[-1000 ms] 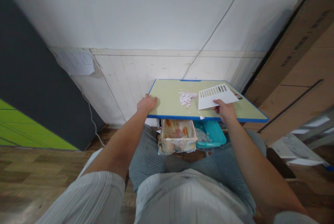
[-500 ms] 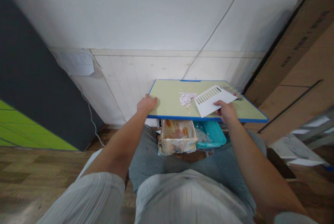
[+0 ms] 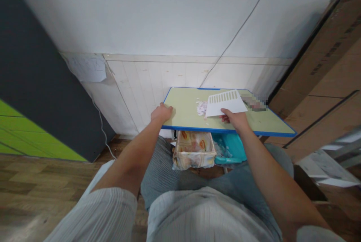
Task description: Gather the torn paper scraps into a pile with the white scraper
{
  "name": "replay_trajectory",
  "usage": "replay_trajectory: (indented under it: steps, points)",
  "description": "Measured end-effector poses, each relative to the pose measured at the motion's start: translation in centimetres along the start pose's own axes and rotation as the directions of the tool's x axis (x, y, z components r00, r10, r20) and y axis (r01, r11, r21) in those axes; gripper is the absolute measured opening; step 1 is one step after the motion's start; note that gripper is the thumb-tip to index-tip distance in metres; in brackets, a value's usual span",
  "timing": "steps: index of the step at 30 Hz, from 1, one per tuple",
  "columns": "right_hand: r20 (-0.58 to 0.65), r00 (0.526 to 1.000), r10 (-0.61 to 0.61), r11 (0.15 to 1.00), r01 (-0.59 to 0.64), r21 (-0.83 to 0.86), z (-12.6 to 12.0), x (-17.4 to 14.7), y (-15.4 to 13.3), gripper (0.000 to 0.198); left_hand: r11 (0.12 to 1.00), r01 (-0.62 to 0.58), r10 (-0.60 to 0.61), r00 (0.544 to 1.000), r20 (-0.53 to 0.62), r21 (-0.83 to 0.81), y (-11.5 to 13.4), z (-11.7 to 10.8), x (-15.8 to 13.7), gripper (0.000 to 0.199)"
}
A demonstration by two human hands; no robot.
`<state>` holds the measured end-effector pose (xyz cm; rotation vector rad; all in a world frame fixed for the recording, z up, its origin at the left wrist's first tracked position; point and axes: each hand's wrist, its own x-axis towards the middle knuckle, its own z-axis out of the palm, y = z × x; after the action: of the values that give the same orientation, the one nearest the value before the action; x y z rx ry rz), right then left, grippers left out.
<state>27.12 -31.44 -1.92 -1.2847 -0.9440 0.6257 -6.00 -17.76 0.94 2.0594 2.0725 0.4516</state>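
Head view: the right hand [image 3: 232,117] is pinching a white card [image 3: 231,107] by its near edge, the thumb pressing on the upper face and the fingers curling below. The card is tilting a little over a pale table [image 3: 183,116] with a blue rim, and a row of slots is running along its far side. Its left edge is overlapping a heap of small paper scraps [image 3: 201,108]; whether it is touching them, I cannot tell. The left hand [image 3: 162,113] is resting at the table's left edge, thumb lying near the top surface; its other fingers are partly hiding, so I cannot tell how firmly they are closing. To the right of the card, a pixelated patch is covering something on the tabletop. Below the front edge, a cloth-lined basket [image 3: 194,158] is sitting beside a teal basket [image 3: 239,153], which is holding greyish bits. A grey cable [image 3: 239,29] is running down the white wall [image 3: 141,16] behind, and cardboard boxes [image 3: 318,102] are standing at the right.
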Motion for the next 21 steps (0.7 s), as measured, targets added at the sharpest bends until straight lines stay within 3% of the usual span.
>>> replay_trajectory:
  steps: [5, 21]
  points:
    - [0.067, 0.998, -0.021, 0.999, 0.024, -0.047, 0.5, -0.9, -0.3, 0.025, 1.0, 0.009, -0.009, 1.0, 0.007, 0.002, 0.2, -0.1, -0.2, 0.067]
    - [0.198, 0.98, -0.011, 0.99, 0.038, -0.135, 0.5, -1.3, -0.3, 0.033, 1.0, 0.001, -0.001, 1.0, 0.002, 0.019, 0.2, 0.1, -0.1, 0.068]
